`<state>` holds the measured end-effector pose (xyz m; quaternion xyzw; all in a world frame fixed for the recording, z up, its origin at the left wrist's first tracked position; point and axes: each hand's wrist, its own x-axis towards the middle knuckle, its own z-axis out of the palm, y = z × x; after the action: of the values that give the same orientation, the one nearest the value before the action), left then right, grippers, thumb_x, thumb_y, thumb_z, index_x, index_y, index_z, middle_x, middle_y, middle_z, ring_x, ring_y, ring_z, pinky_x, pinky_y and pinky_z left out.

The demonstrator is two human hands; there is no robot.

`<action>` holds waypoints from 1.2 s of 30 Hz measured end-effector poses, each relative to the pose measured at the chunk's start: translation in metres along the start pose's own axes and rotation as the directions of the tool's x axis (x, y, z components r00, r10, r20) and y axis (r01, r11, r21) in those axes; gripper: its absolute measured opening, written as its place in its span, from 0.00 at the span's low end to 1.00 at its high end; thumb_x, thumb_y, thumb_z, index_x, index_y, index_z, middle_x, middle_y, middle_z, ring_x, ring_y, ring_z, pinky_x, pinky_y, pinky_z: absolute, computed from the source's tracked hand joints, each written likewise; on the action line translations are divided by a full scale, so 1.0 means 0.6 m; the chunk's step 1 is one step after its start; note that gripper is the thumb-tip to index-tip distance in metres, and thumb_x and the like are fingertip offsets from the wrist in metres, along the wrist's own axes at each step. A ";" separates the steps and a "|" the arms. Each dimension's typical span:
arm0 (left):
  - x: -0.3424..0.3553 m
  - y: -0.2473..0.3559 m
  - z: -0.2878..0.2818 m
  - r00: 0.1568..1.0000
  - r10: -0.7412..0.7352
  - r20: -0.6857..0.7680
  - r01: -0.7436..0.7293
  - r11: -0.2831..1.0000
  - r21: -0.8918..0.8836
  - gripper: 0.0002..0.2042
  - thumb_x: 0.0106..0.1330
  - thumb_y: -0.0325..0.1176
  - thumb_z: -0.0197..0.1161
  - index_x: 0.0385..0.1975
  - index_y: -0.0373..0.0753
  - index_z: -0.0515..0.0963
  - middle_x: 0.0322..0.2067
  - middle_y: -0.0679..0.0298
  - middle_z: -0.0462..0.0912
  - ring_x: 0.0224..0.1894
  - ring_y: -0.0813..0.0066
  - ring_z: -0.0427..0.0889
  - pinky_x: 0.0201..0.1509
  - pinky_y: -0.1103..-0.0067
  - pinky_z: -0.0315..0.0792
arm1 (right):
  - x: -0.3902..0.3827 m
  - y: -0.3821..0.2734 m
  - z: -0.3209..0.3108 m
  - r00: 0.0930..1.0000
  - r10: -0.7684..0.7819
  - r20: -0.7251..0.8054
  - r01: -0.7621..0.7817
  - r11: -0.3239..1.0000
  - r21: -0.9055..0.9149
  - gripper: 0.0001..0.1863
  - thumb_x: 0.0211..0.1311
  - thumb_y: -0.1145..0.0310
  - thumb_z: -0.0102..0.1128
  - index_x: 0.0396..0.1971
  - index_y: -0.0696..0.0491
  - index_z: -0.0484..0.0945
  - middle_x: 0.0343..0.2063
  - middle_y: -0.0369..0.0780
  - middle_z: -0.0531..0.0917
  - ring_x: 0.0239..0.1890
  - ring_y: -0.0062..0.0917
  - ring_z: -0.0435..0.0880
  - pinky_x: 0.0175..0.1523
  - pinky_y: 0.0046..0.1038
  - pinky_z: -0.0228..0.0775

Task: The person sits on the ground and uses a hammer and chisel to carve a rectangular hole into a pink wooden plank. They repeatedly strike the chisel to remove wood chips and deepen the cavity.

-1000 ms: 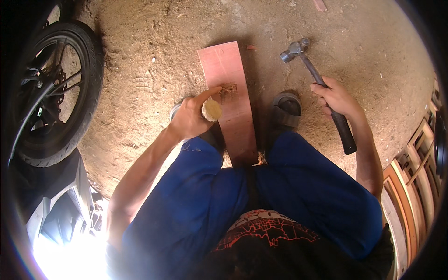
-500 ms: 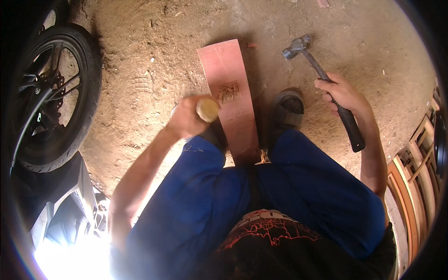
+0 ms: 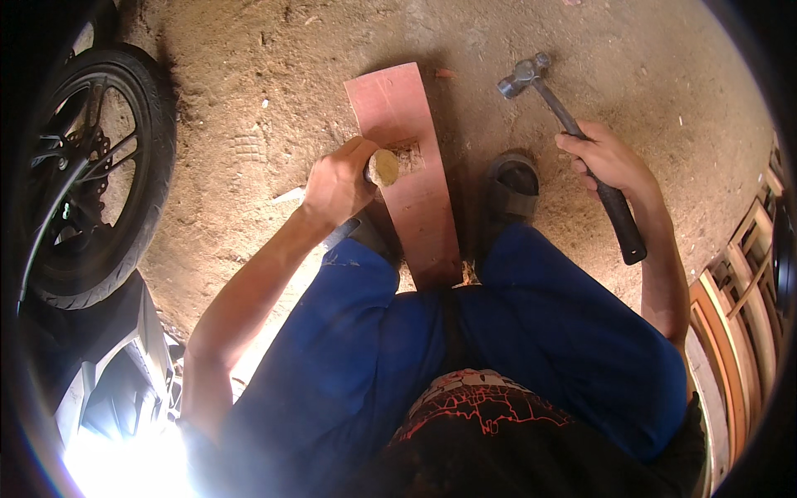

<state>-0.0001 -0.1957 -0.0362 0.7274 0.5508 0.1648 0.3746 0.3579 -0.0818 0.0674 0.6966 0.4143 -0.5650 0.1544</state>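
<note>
So I've got a reddish board (image 3: pixel 418 199) running from the upper middle of the frame down to the center, between my sandals (image 3: pixel 516 186), with the near end right up by my blue trousers (image 3: pixel 540 307). There's a rough rectangular notch (image 3: pixel 408 156) cut in it, a bit above the middle of the frame, with splintery wood inside.

My left hand (image 3: pixel 339 183) is wrapped around a tool with a round yellowish handle end (image 3: pixel 383 168), over the board's left edge just beside the notch. A pale pointed bit (image 3: pixel 289 196) pokes out on the other side of my fist, can't tell if that's part of the same tool.

My right hand (image 3: pixel 610 158) is closed round the dark handle of a ball-ended hammer (image 3: pixel 560 108), head toward the upper right, well apart from the board. It's all over bare dirt (image 3: pixel 241 91). Black motorbike wheel (image 3: pixel 158 141) at upper left, some curved wooden pieces (image 3: pixel 724 357) at lower right.
</note>
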 end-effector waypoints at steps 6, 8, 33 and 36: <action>0.005 0.002 -0.014 1.000 0.022 0.016 -0.023 0.999 0.041 0.17 0.48 0.24 0.73 0.40 0.36 0.80 0.36 0.53 0.85 0.35 0.56 0.87 0.35 0.69 0.85 | -0.003 -0.005 0.002 1.000 0.003 -0.004 -0.003 1.000 -0.009 0.11 0.72 0.60 0.54 0.34 0.51 0.69 0.15 0.28 0.69 0.10 0.13 0.67 0.13 0.22 0.59; 0.007 -0.013 -0.025 0.998 -0.056 0.009 0.055 0.998 0.027 0.14 0.53 0.27 0.72 0.40 0.36 0.80 0.34 0.49 0.85 0.33 0.57 0.88 0.32 0.71 0.87 | -0.002 -0.008 0.003 1.000 -0.010 -0.003 0.010 1.000 -0.015 0.11 0.72 0.60 0.54 0.34 0.51 0.69 0.15 0.28 0.69 0.10 0.13 0.67 0.13 0.22 0.59; 0.178 0.114 -0.170 0.941 -0.302 -0.155 -0.052 0.324 -0.945 0.15 0.68 0.30 0.58 0.19 0.41 0.65 0.08 0.65 0.62 0.08 0.74 0.61 0.13 0.75 0.58 | 0.000 0.008 0.005 0.999 -0.034 -0.014 0.034 0.999 -0.012 0.13 0.72 0.59 0.54 0.30 0.50 0.68 0.15 0.29 0.69 0.11 0.15 0.67 0.14 0.24 0.61; 0.184 0.106 -0.166 0.933 -0.297 -0.204 -0.103 0.323 -0.941 0.15 0.68 0.30 0.59 0.19 0.41 0.65 0.09 0.66 0.62 0.08 0.74 0.61 0.13 0.75 0.58 | 0.002 0.012 0.005 0.999 -0.040 -0.004 0.040 0.999 0.008 0.12 0.72 0.60 0.54 0.30 0.50 0.68 0.15 0.29 0.69 0.10 0.15 0.67 0.13 0.23 0.60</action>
<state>0.0156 -0.0646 0.0574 0.2990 0.4516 0.5528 0.6333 0.3612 -0.0877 0.0634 0.6899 0.4262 -0.5682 0.1397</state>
